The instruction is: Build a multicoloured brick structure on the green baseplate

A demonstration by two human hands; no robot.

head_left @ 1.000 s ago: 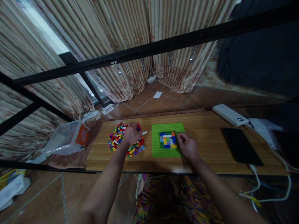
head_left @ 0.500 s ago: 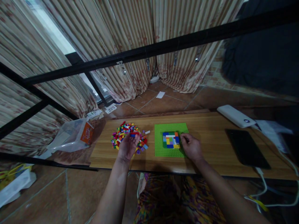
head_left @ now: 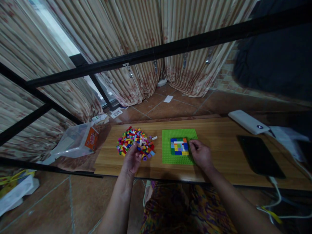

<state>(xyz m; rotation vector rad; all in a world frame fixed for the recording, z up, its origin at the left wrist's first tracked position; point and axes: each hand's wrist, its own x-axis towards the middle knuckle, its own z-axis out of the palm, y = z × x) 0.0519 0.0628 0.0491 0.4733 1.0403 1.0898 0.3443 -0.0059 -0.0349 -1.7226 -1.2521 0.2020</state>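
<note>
My left hand [head_left: 133, 160] is palm up at the near side of a heap of toy bricks [head_left: 126, 143]. Its fingers are curled in, and a blue toy brick [head_left: 138, 149] shows at the fingertips, partly covered. A green baseplate [head_left: 168, 159] lies to the right of the heap. On it stands a square block of joined bricks [head_left: 179, 147] in blue, yellow, white, green and orange. Over the baseplate's right edge rests my right hand [head_left: 200, 153], closed in a pinch beside the built bricks. Whatever its fingers may hold is hidden.
The wooden table [head_left: 219, 136] carries a white power bank [head_left: 246, 122] and a dark phone [head_left: 260, 156] with white cables at the right. A clear plastic box [head_left: 75, 143] with an orange label stands beyond the left end. A black metal rail [head_left: 170, 49] crosses behind.
My left hand has curled its fingers and drawn back slightly toward me; the red and blue bricks on its fingers are now mostly covered. My right hand has barely moved.
</note>
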